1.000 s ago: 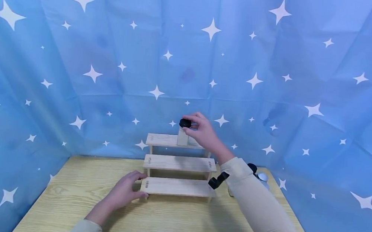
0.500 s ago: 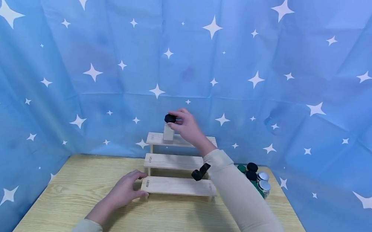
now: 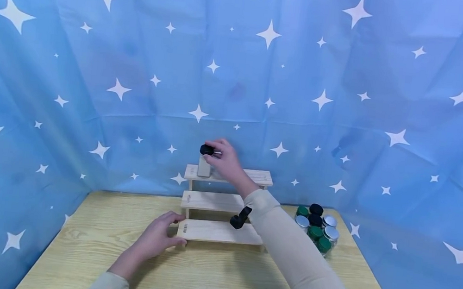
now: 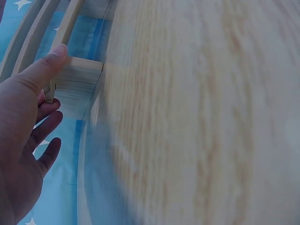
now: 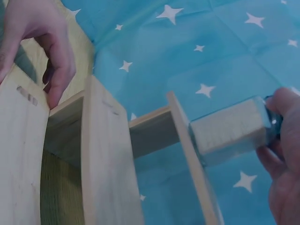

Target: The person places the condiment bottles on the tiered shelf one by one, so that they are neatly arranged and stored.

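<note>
A three-tier wooden display rack [image 3: 227,232] stands at the middle of the table. On its top tier, near the left end, is a clear glass jar [image 3: 204,167] with a black lid and pale contents, upright. My right hand [image 3: 225,163] pinches the jar by its lid between thumb and fingers; the right wrist view shows the jar [image 5: 229,129] with its base at the top board. Down at the lowest tier's left end, my left hand [image 3: 158,234] grips the board, thumb at the front edge. In the left wrist view its index finger is partly hidden behind the board.
Right of the rack, several jars stand grouped on the table [image 3: 125,208], with green lids [image 3: 315,232], black lids [image 3: 316,209] and silver lids [image 3: 331,232]. A blue star-patterned curtain [image 3: 235,103] hangs close behind the rack and along both sides.
My right hand has moved the jar leftward along the top tier, from its middle to near the left end. The jar group at right has come out from behind my sleeve. My left hand stays put.
</note>
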`<state>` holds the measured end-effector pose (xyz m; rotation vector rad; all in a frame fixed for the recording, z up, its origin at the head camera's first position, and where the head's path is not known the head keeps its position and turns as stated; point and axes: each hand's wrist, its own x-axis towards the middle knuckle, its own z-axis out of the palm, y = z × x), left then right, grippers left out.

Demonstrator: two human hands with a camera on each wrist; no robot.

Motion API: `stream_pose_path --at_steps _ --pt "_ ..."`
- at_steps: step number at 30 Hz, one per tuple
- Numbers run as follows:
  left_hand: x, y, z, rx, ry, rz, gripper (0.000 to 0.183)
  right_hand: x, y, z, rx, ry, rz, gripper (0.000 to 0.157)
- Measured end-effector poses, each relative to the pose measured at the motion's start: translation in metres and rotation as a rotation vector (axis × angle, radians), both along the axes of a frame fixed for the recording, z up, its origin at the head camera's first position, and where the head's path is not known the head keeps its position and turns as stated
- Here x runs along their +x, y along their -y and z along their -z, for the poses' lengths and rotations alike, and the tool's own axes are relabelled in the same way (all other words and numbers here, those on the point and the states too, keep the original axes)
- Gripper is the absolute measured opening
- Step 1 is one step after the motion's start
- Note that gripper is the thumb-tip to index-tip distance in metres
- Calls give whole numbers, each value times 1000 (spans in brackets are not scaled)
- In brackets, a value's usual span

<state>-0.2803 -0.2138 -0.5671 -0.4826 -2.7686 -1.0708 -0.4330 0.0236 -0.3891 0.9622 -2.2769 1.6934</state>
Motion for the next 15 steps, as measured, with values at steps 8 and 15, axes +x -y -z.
stream_pose_path --at_steps 8,15 --pt "0 -2 0 7 28 -17 76 2 1 7 -51 26 -33 46" --pt "0 -2 1 6 26 -14 77 3 0 9 -24 16 -9 46"
